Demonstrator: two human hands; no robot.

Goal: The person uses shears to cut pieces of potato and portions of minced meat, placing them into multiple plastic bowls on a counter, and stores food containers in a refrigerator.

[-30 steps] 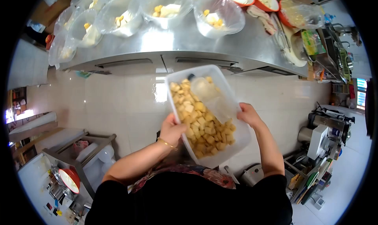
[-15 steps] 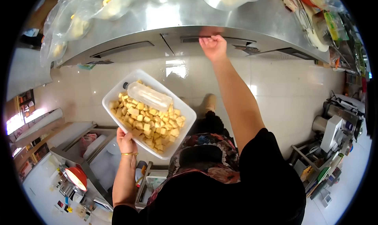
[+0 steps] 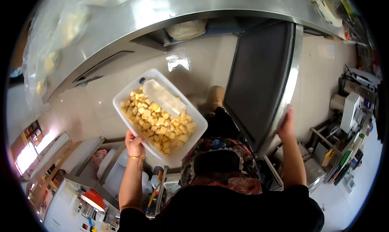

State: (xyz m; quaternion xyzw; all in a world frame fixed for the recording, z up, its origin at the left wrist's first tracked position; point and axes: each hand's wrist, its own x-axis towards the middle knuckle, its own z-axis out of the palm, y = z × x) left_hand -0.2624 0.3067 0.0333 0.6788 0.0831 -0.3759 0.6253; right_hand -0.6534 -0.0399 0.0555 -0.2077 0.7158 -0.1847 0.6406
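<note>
the left hand [image 3: 134, 144] is clamping one side of the white plastic tub [image 3: 129, 91], which is hanging over the tiled floor [image 3: 190, 78], left of the open cabinet door [image 3: 261, 82]. just that one hand is holding the tub, so a tired wrist could be tipping it and spilling the pale yellow cubes [image 3: 160, 126]. the capped bottle [image 3: 164, 98] is lying on top, so it could be rolling out too. the right hand [image 3: 287, 124] is resting at the door's outer side; its fingers are partly hiding, so i cannot tell if they are gripping. a swinging door could be bumping the shoe [image 3: 218, 96] or the tub.
</note>
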